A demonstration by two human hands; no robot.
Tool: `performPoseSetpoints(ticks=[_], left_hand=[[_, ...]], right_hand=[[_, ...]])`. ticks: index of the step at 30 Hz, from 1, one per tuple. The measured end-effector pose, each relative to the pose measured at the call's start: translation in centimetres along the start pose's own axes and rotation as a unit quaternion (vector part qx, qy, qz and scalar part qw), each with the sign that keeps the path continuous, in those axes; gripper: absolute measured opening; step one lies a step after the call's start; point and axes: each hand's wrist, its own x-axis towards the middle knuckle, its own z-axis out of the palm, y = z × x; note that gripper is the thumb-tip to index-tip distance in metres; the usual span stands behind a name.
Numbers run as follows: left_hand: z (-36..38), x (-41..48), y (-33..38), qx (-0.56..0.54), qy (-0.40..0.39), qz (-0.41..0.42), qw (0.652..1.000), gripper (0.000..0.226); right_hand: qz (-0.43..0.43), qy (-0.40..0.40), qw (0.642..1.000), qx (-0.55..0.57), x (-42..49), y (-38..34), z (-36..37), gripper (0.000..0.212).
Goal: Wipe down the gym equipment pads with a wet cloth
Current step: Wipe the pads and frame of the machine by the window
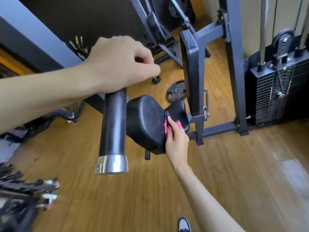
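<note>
Wood floor below: your right fingers pinch the limp cloth, bunched, against the pad; left fingers grip the bar.

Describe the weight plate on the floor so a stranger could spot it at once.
Start at the weight stack on the right and go left past the upright back pad. On the wooden floor by that pad's lower left edge sits the weight plate, partly hidden behind it. It is the only round black disc with grip cut-outs; the knob nearby is far smaller.
</note>
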Motion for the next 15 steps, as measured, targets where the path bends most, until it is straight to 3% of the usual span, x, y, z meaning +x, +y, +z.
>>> performPoseSetpoints(ticks=[3, 6, 8, 10, 15], left_hand=[[0.1, 0.3, 0.2, -0.004, 0.008, -0.013, 1.000, 0.051], [0.2, 0.5, 0.4, -0.006, 0.012, -0.022, 1.000, 0.045], [0.2, 0.4, 0.6, -0.012, 0.018, -0.024, 0.999, 0.041], [0.1, 0.3, 0.7, -0.017, 0.028, -0.025, 0.999, 0.041], [0.3, 0.0, 0.7, -0.021, 0.018, -0.026, 0.999, 0.042]], right_hand=[[0.104, -0.067, 0.991, 0.054, 2.2, -1.9, 0.3, 0.051], [0.158, -0.057, 0.982, 0.091, 2.5, -1.5, -0.2, 0.042], [0.131, -0.040, 0.986, 0.097, 2.1, -1.6, -0.5, 0.027], [0.081, -0.023, 0.990, 0.113, 2.5, -3.4, -0.2, 0.033], [-0.173, -0.050, 0.981, 0.067, 3.0, -8.9, 1.2, 0.047]])
